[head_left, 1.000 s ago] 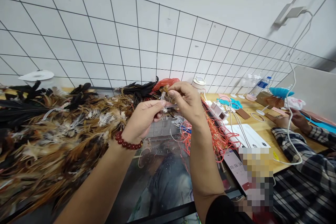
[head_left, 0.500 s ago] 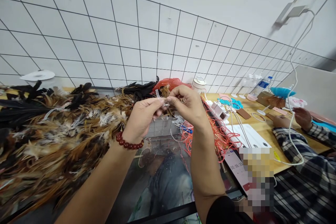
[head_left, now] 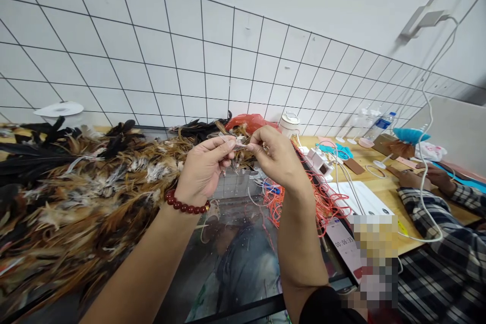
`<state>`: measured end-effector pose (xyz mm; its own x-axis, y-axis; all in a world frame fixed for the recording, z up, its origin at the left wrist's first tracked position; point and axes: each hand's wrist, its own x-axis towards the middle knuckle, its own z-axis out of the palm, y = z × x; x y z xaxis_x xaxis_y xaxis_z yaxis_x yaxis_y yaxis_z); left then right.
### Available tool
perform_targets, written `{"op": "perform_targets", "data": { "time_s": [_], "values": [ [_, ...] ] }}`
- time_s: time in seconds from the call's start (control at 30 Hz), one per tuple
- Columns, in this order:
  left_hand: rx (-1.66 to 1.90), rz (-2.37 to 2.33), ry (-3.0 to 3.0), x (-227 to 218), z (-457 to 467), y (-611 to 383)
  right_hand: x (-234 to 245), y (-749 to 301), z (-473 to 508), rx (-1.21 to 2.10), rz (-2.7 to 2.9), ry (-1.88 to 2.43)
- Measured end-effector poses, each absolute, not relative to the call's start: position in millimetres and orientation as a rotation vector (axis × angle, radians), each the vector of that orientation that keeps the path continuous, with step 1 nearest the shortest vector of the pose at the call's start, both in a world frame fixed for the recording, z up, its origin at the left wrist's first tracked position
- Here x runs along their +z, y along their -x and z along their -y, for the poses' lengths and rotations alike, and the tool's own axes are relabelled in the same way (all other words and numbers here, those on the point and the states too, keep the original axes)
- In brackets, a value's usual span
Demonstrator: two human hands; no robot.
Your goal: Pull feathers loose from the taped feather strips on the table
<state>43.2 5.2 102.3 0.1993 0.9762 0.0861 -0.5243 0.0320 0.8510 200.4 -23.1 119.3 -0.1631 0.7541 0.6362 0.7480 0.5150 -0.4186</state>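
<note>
Below the gridded wall [head_left: 245, 40], loose feathers [head_left: 125, 202] heap at my ten o'clock. My left grip [head_left: 203, 167] pinches a thin, clear strip [head_left: 240, 146] at twelve; my right grip [head_left: 279, 159] is closed on its other end. Red cords [head_left: 322, 205] tangle at two. I judge this piece unfinished, many feathers lying loose.

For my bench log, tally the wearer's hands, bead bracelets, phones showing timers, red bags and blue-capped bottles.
Left hand and right hand: 2
Bead bracelet: 1
Phone showing timer: 1
Red bag: 1
Blue-capped bottle: 1
Total: 6
</note>
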Motion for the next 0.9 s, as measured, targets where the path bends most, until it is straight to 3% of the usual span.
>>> {"op": "perform_targets", "data": {
  "time_s": [0.4, 0.6, 0.9],
  "values": [
    [1.272, -0.643, -1.003, 101.8, -6.8, -41.9, 119.2, -192.4, 22.9, -0.013, 1.964, 1.078],
    [1.58, -0.678, -1.2, 94.1, -6.8, -45.2, 117.7, -190.9, 21.6, -0.027, 1.912, 1.113],
    [1.913, -0.7, -1.437, 86.3, -7.5, -46.6, 110.2, -188.2, 15.3, 0.462, 1.762, 0.98]
  ]
}}
